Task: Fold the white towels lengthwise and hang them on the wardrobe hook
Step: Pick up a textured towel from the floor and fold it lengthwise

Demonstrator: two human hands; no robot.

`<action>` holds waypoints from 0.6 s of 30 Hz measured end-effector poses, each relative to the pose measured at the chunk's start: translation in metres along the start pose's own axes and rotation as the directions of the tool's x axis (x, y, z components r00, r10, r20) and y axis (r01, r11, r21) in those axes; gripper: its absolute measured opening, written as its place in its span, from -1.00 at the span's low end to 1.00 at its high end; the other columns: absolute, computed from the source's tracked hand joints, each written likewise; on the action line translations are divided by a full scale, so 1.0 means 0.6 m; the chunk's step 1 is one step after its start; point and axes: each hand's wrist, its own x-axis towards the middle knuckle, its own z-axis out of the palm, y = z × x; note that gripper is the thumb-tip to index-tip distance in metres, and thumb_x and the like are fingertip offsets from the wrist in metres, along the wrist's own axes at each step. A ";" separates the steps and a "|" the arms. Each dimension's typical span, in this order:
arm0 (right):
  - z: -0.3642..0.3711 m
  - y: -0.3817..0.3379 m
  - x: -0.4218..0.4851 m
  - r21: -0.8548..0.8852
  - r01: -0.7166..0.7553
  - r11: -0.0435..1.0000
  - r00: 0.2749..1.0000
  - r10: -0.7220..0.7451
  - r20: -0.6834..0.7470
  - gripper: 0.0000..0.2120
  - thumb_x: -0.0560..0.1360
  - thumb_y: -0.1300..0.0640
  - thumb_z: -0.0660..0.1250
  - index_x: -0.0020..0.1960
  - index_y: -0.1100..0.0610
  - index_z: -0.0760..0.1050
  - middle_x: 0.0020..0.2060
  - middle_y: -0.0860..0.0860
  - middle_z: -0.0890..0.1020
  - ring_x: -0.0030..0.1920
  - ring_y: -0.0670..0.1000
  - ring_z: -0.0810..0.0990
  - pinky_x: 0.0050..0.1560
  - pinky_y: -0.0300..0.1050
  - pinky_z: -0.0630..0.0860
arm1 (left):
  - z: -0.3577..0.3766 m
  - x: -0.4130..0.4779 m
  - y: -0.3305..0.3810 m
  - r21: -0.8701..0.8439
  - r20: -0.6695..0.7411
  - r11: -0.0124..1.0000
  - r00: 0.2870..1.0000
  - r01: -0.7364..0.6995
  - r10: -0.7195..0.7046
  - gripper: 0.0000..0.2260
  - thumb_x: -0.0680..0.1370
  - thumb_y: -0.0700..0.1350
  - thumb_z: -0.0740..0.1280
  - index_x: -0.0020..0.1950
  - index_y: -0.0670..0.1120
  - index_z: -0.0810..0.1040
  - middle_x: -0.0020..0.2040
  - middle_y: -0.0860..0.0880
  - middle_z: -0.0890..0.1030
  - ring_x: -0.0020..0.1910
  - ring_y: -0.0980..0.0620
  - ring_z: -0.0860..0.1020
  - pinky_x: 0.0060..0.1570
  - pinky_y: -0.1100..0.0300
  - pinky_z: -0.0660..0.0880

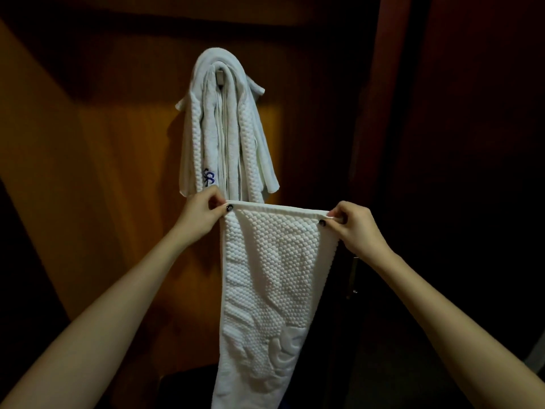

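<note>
- wardrobe panel (118, 178): orange-brown wood in dim light, behind everything.
- held towel (271, 276): white, bumpy weave. it hung straight down from its top edge, long axis vertical, with the lower end out of view at the bottom. the short top edge was stretched level between the two hands.
- hung towels (224, 128): several white ones draped over the hook, their ends reaching just above the held edge.
- left hand (200, 215): thumb and fingers pinched the top left corner, almost under the hung bundle, so it was the nearer hand.
- right hand (354, 228): pinched the top right corner at about the same height, further out.
- hook (219, 74): small, barely showing under the crown of the bundle, well above and left of the held edge.
- judgement: the corners needed to meet for the lengthwise fold, then travel up and left.
</note>
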 end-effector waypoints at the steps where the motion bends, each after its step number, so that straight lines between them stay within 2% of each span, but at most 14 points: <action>1: -0.003 -0.005 0.006 -0.032 0.018 0.999 1.000 -0.017 0.005 -0.88 0.49 0.18 0.43 -0.17 0.08 0.51 -0.23 -0.08 0.57 -0.20 -0.16 0.54 -0.25 -0.30 0.48 | -0.006 0.003 0.003 0.019 0.005 1.000 1.000 0.000 0.000 -0.84 0.45 -0.34 0.42 -0.23 -0.16 0.48 -0.28 -0.04 0.53 -0.28 0.11 0.43 -0.27 0.42 0.32; 4: -0.012 -0.016 0.022 -0.085 0.039 0.996 0.999 -0.039 0.002 -0.88 0.48 0.20 0.44 -0.18 0.12 0.51 -0.24 -0.07 0.55 -0.21 -0.16 0.52 -0.27 -0.32 0.42 | -0.021 0.009 0.009 0.092 0.044 0.996 0.999 0.002 -0.006 -0.83 0.44 -0.31 0.44 -0.24 -0.14 0.47 -0.26 -0.05 0.55 -0.27 0.08 0.44 -0.28 0.38 0.31; 6: -0.016 -0.021 0.029 -0.095 0.048 0.994 0.999 -0.049 -0.007 -0.89 0.47 0.20 0.44 -0.17 0.17 0.52 -0.24 -0.02 0.57 -0.20 -0.08 0.55 -0.27 -0.25 0.45 | -0.026 0.009 0.009 0.130 0.075 0.991 0.997 -0.001 -0.009 -0.84 0.45 -0.29 0.44 -0.23 -0.14 0.48 -0.29 -0.02 0.53 -0.29 0.08 0.44 -0.30 0.30 0.29; 8: -0.016 -0.024 0.033 -0.100 0.062 0.993 0.998 -0.064 -0.020 -0.88 0.48 0.20 0.44 -0.14 0.19 0.50 -0.26 -0.03 0.56 -0.23 -0.07 0.54 -0.30 -0.31 0.42 | -0.025 0.007 0.007 0.154 0.083 0.988 0.996 -0.002 -0.011 -0.87 0.45 -0.29 0.43 -0.22 -0.18 0.49 -0.27 -0.07 0.55 -0.27 0.04 0.46 -0.28 0.20 0.30; 10: -0.015 -0.023 0.035 -0.079 0.047 0.996 0.999 -0.049 -0.023 -0.87 0.49 0.18 0.44 -0.04 0.16 0.50 -0.24 -0.12 0.53 -0.25 -0.18 0.51 -0.34 -0.44 0.37 | -0.023 0.004 0.006 0.114 0.090 0.993 0.996 -0.004 -0.006 -0.89 0.44 -0.32 0.42 -0.19 -0.20 0.50 -0.24 -0.12 0.56 -0.24 0.00 0.49 -0.22 0.14 0.36; 12: -0.015 -0.016 0.038 -0.114 0.028 0.993 1.000 -0.027 0.009 -0.85 0.51 0.16 0.41 0.04 0.19 0.55 -0.17 -0.11 0.53 -0.17 -0.15 0.53 -0.30 -0.48 0.35 | -0.022 -0.002 0.007 0.006 0.156 1.000 0.987 -0.029 0.028 -0.84 0.45 -0.37 0.40 -0.14 -0.15 0.49 -0.21 -0.08 0.55 -0.22 0.06 0.50 -0.16 0.17 0.41; 15: -0.020 0.007 0.034 -0.187 0.022 0.982 0.995 -0.003 0.101 -0.89 0.54 0.10 0.36 -0.08 0.15 0.52 -0.24 -0.08 0.53 -0.20 -0.05 0.52 -0.32 -0.32 0.33 | -0.020 -0.011 0.009 -0.134 0.348 0.989 0.931 -0.064 0.107 -0.75 0.48 -0.40 0.36 -0.09 -0.04 0.53 -0.14 0.04 0.58 -0.13 0.22 0.55 -0.04 0.33 0.45; 18: -0.024 0.026 0.032 -0.238 -0.028 0.971 0.982 0.071 0.174 -0.90 0.57 0.02 0.30 -0.06 0.04 0.46 -0.26 -0.06 0.58 -0.26 -0.05 0.55 -0.30 -0.10 0.46 | -0.017 -0.011 0.020 -0.159 0.504 0.987 0.861 0.021 0.063 -0.73 0.51 -0.39 0.32 -0.08 -0.02 0.62 -0.14 0.11 0.67 -0.06 0.19 0.61 0.00 0.32 0.49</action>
